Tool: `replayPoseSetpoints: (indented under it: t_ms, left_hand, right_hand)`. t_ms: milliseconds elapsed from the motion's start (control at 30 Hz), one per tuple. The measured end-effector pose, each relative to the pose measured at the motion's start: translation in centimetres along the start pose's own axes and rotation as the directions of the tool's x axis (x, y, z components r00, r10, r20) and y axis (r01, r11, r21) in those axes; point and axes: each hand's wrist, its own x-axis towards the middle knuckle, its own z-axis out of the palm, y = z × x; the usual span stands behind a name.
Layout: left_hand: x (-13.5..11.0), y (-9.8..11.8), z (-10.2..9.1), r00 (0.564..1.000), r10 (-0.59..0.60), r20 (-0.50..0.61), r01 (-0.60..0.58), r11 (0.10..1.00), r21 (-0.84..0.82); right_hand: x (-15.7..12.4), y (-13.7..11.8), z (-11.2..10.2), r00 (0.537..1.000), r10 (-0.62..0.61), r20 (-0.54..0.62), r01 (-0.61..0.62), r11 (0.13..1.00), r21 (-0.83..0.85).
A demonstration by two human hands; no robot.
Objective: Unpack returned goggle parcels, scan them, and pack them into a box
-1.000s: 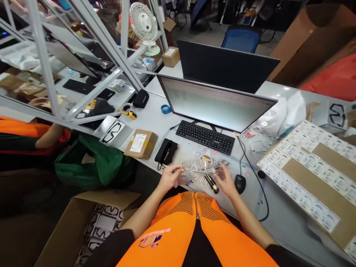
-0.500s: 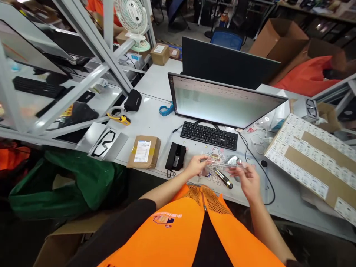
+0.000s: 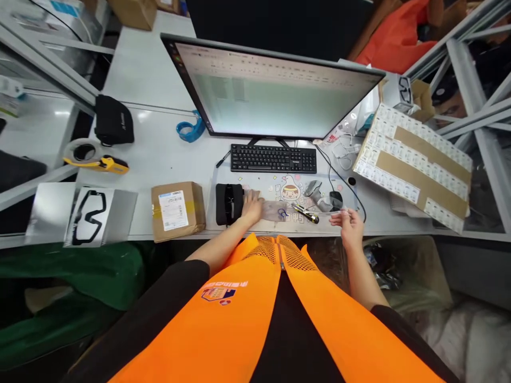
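Note:
My left hand (image 3: 251, 205) rests on the desk edge, fingers closed on one end of a small clear plastic bag (image 3: 276, 210) that lies on the cartoon desk mat. A black case (image 3: 228, 203) sits right beside it, to the left. My right hand (image 3: 349, 222) hovers off the desk's front edge and pinches a thin clear strip (image 3: 334, 214) that points back toward the bag. A yellow-and-black utility knife (image 3: 305, 213) lies on the mat between the two hands.
A lit monitor (image 3: 275, 90), keyboard (image 3: 273, 158), mouse (image 3: 336, 199) and grey scanner (image 3: 314, 188) stand behind. A labelled parcel (image 3: 175, 210) and silver glasses box (image 3: 85, 214) lie left. A label-covered carton (image 3: 415, 159) lies right. A lined bin (image 3: 399, 266) sits below.
My view has tipped down toward the desk. The left hand dropped the clear bag onto the mat near the black case. The right hand pulled away to the right with the strip.

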Motion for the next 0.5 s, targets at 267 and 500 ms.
replayPoseSetpoints:
  t_ms: [267, 500]
  left_hand:
    - [3.2, 6.9, 5.2, 0.963, -0.121, 0.239, 0.120, 0.993, 0.016]
    - [4.8, 5.4, 5.8, 0.949, -0.136, 0.283, 0.174, 0.978, -0.113]
  right_hand:
    - [-0.7, 5.6, 2.2, 0.978, 0.191, -0.082, -0.183, 0.979, 0.091]
    - [-1.4, 6.5, 3.1, 0.979, 0.199, -0.035, -0.195, 0.976, 0.095]
